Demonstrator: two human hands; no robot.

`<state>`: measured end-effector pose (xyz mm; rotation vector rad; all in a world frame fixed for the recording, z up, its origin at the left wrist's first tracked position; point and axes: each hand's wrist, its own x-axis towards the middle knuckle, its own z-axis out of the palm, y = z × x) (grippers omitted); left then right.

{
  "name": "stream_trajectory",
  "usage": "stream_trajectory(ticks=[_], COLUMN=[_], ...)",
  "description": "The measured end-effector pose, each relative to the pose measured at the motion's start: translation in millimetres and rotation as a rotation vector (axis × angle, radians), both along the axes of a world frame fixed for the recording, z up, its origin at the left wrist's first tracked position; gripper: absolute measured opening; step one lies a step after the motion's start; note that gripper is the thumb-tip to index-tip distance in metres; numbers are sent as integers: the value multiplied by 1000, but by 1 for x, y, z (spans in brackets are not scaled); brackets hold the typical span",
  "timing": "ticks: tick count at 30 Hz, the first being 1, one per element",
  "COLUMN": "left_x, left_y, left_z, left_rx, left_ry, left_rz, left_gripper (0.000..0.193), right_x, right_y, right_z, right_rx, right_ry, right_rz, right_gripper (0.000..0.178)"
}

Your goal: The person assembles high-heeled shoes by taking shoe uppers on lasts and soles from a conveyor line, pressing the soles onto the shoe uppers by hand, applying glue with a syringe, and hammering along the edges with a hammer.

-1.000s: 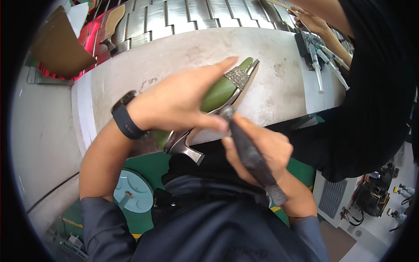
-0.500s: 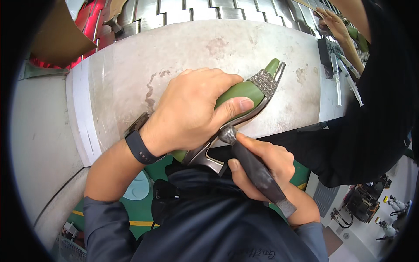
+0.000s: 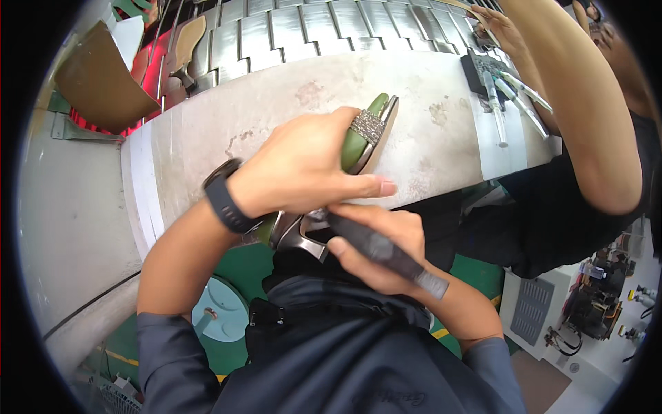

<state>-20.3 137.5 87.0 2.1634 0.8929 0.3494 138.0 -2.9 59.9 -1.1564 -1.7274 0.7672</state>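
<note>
A high-heeled sandal on a green shoe last lies slantwise at the near edge of the white worktable. A glittery strap crosses its toe end. My left hand is wrapped over the middle of the sandal, thumb stretched out to the right, hiding much of it. In my right hand is a dark-handled hammer, gripped near its rounded metal head. That head is against or just beside the sandal between heel and arch, partly hidden by my left hand; contact cannot be told.
Metal conveyor slats run behind the table. A brown sole piece lies there. At right are syringes, a dark container and a co-worker's arm. A pale blue stool stands below.
The sandal and both hands have shifted left, and the sandal has tilted so its pale sole shows. My left thumb has lifted off the last. The co-worker's arm reaches further into view.
</note>
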Motion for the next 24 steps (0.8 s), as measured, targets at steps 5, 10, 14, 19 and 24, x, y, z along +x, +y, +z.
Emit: stream_trajectory(ticks=[5, 10, 14, 19, 24], left_x=[0, -9, -1, 9, 17], left_y=[3, -31, -45, -53, -64], left_z=[20, 75, 63, 61, 52], left_rx=[386, 339, 205, 325, 492], left_ry=[-181, -438, -538, -585, -581], left_rz=[175, -72, -38, -18, -41], left_gripper=[68, 86, 78, 72, 68], right_x=[26, 46, 52, 58, 58], right_y=[-15, -17, -13, -29, -20], right_z=[25, 74, 110, 142, 172], right_rx=[-224, -87, 121, 145, -67], right_ry=[238, 361, 6, -191, -205], right_rz=[-328, -248, -147, -46, -166], right_gripper=[40, 41, 46, 62, 50])
